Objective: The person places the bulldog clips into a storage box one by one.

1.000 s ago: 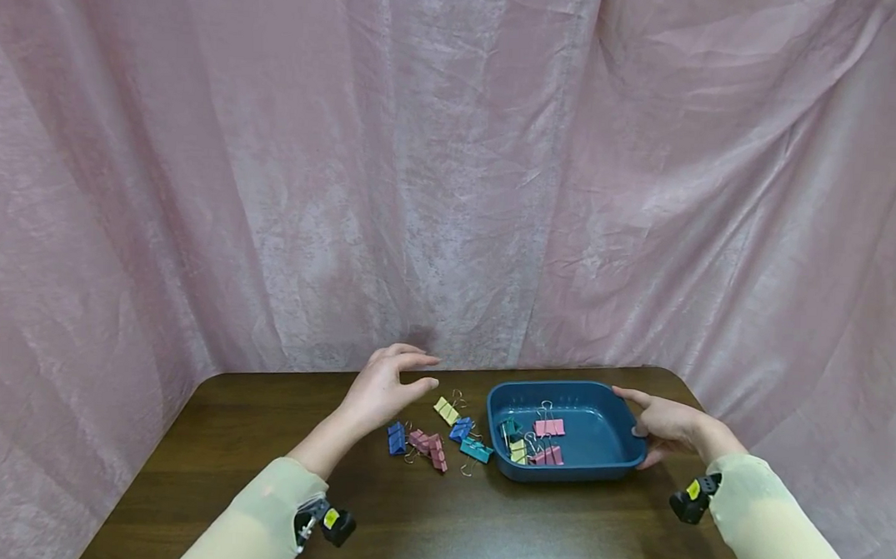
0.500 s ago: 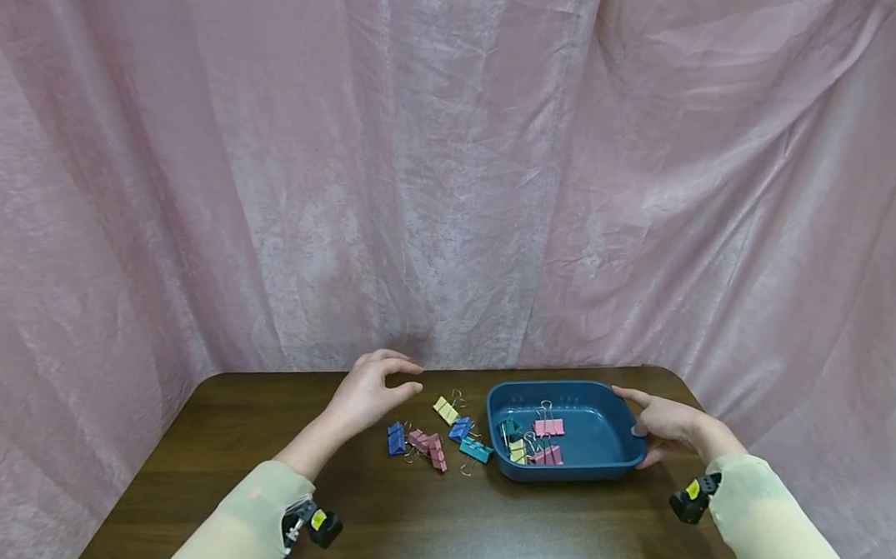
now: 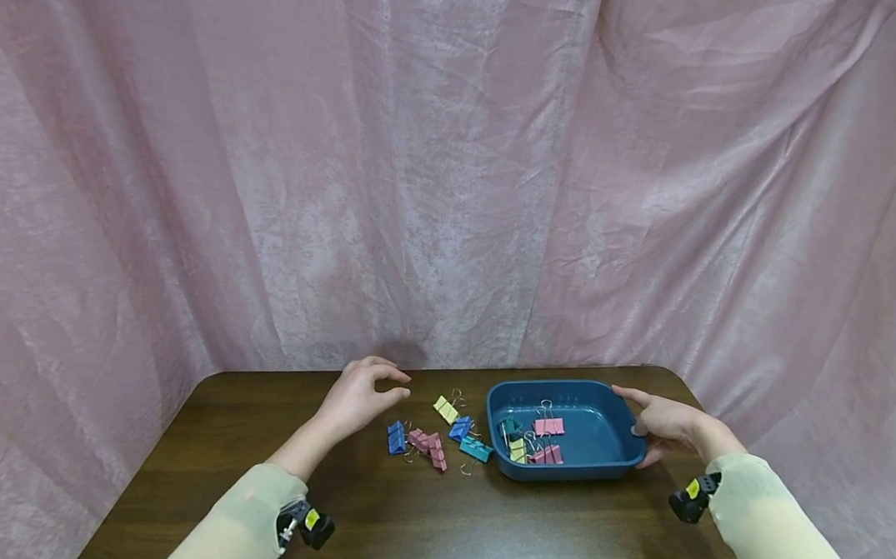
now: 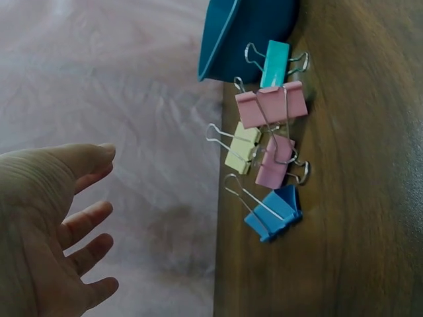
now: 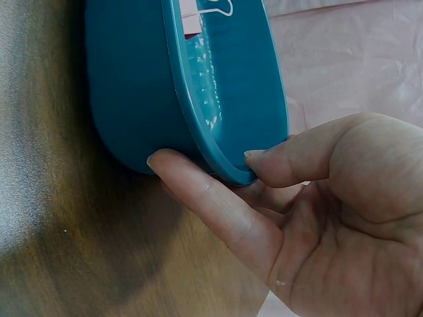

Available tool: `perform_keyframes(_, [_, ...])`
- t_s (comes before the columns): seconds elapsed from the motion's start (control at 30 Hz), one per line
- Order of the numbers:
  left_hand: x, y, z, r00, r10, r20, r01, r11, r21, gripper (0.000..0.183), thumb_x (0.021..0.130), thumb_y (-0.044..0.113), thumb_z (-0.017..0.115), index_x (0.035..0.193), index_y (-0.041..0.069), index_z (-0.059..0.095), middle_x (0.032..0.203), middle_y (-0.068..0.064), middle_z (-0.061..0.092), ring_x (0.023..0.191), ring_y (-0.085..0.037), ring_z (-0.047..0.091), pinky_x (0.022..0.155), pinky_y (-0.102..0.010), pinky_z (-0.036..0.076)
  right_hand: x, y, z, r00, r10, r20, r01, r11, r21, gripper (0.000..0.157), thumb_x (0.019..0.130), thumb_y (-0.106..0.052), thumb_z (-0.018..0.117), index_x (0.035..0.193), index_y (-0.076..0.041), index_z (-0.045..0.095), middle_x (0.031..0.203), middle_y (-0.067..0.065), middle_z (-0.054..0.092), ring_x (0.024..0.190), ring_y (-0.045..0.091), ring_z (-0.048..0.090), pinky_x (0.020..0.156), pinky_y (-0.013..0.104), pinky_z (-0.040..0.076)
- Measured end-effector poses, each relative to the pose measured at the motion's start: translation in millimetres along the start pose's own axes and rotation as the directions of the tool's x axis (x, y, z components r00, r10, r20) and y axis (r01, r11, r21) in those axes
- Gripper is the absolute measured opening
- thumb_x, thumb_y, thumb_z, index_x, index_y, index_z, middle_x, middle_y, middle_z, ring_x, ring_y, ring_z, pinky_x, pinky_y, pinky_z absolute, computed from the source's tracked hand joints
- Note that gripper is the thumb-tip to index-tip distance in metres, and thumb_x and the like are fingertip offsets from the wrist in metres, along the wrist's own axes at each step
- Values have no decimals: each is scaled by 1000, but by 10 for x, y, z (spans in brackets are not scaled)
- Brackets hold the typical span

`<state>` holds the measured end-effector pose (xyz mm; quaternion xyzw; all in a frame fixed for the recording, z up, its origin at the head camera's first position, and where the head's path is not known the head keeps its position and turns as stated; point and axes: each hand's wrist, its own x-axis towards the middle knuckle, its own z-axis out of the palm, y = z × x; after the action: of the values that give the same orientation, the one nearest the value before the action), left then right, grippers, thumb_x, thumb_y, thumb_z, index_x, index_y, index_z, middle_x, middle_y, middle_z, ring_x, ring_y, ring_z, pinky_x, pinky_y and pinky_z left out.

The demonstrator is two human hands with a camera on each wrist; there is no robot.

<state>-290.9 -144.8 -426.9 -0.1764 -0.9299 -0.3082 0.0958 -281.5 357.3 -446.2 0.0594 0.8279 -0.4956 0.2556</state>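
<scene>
My left hand (image 3: 359, 395) hovers above the table, left of a loose group of binder clips, with thumb and fingers apart and nothing between them. Nearest to it lies a blue binder clip (image 3: 397, 437). Beside that are two pink binder clips (image 4: 272, 105), then a yellow binder clip (image 3: 446, 409), a second blue binder clip (image 3: 461, 428) and a turquoise binder clip (image 3: 476, 449). My right hand (image 3: 667, 427) grips the right end of a blue plastic tray (image 3: 560, 473), its thumb over the rim (image 5: 228, 173) and fingers against the outside wall. Pink, yellow and green binder clips lie in the tray's left half.
The brown wooden table (image 3: 437, 529) has rounded back corners. A pink curtain (image 3: 422, 187) hangs right behind its back edge. Black wrist cameras (image 3: 315, 529) are strapped over both light sleeves.
My left hand has drawn back to the left, away from the clips, and its thumb and fingers have come slightly closer together. The right hand, tray and clips stay in place.
</scene>
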Motion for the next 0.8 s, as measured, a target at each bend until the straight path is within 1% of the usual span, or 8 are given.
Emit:
perform_keyframes(0.23, [-21,-91,74,1000,-15,25,15,1000,15,16,88,33,81,103,26,81,124,-2,68,122,-34,54,100,-51,44,-8,-8,-9,1000,4,3,-4,1000,0,84,92,15,46,164,-14,13,154,45,3,97,43,67,70,50,61])
perform_keyframes(0.43, [-42,-185,170,997,-50,63,49,998,26,15,89,34,80,103,28,80,122,1,67,123,-34,53,101,-51,45,-21,-18,-5,1000,7,3,-7,1000,9,84,93,14,46,164,-14,13,154,45,4,97,43,67,71,50,61])
perform_keyframes(0.6, [-62,-232,230,996,-49,71,46,998,44,12,89,31,80,100,28,80,120,-1,68,121,-35,54,99,-51,46,-23,-22,2,1000,6,4,-6,1000,20,84,93,15,46,164,-14,13,154,44,3,96,44,67,71,50,61])
perform_keyframes(0.8, [-86,-272,306,994,-65,87,59,996,61,12,88,31,81,98,26,80,120,-2,68,119,-35,55,97,-51,47,-36,-26,7,1000,10,3,-10,1000,17,84,93,15,46,164,-15,13,155,43,2,96,44,67,71,50,61])
